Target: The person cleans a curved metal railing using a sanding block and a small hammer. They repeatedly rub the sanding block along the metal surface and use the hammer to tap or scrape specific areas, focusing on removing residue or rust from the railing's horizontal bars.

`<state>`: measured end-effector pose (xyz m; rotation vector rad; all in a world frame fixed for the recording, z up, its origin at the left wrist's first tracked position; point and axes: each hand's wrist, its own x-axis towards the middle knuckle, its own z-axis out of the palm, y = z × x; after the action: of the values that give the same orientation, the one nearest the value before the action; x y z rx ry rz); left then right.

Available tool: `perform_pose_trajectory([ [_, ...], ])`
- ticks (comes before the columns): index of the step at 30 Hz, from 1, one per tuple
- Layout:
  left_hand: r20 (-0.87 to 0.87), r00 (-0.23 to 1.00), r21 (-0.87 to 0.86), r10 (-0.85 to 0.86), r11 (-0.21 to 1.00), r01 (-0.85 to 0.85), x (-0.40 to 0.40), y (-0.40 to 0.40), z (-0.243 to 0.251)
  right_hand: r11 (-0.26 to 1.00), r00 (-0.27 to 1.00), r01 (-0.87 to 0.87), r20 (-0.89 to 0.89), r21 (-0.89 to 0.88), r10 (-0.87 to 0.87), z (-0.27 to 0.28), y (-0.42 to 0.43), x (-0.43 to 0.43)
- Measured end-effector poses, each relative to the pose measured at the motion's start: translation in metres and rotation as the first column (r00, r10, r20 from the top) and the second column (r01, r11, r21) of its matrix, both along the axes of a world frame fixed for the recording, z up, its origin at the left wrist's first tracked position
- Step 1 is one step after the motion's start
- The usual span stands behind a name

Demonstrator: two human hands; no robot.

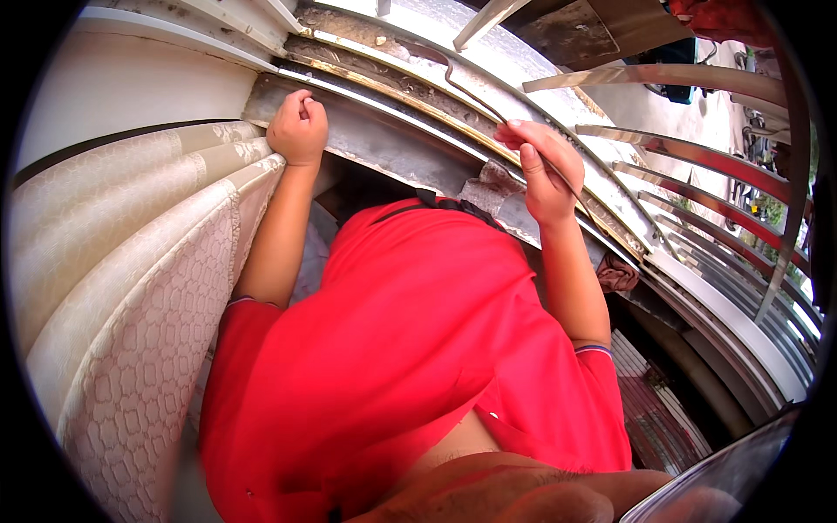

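Observation:
My right hand (549,170) holds a thin brown metal rod (480,103) between thumb and fingers, above the window track. The rod's bent far end reaches over the dirt-filled sliding-window track (418,78), and its other end extends past my wrist. My left hand (298,129) is curled into a loose fist over the inner sill (392,140), beside the gathered curtain (150,261). Nothing shows in that fist. Grit and small debris lie along the track's grooves. A crumpled patterned cloth (492,184) rests on the sill between my hands.
Metal security bars (706,157) curve outside the window on the right. A white window frame (170,33) stands at the upper left. A reddish-brown cloth (617,273) is bunched on the sill beyond my right forearm. My torso is close to the sill.

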<state>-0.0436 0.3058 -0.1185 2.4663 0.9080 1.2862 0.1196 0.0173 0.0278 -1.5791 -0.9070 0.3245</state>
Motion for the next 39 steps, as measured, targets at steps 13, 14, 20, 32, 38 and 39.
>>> perform_pose_trajectory([
  [13, -0.010, 0.999, -0.027, -0.031, 0.999, 0.031, -0.002, 0.001, -0.002, 0.934, 0.945, 0.252, 0.273, -0.253, -0.180, 0.035, -0.068, -0.025],
  [14, -0.002, 0.999, -0.030, -0.036, 0.999, 0.036, -0.003, 0.001, -0.003, 0.933, 0.951, 0.284, 0.189, -0.220, -0.245, 0.031, -0.075, -0.029],
  [20, 0.008, 0.999, 0.103, -0.050, 0.994, 0.049, 0.000, 0.008, -0.007, 0.970, 0.955, 0.198, 0.250, -0.142, -0.158, 0.029, -0.079, -0.021],
  [32, -0.034, 0.999, 0.105, -0.035, 0.994, 0.038, -0.001, 0.007, -0.002, 0.956, 0.866, 0.042, 0.489, -0.289, 0.109, 0.034, -0.028, -0.014],
  [38, -0.040, 0.999, -0.028, -0.035, 0.999, 0.034, -0.005, 0.004, -0.006, 0.958, 0.724, 0.046, 0.670, -0.284, 0.164, 0.045, 0.024, -0.015],
  [39, -0.039, 0.999, -0.026, -0.030, 0.999, 0.029, -0.005, 0.004, -0.008, 0.944, 0.715, 0.039, 0.669, -0.327, 0.202, 0.047, 0.033, -0.019],
])
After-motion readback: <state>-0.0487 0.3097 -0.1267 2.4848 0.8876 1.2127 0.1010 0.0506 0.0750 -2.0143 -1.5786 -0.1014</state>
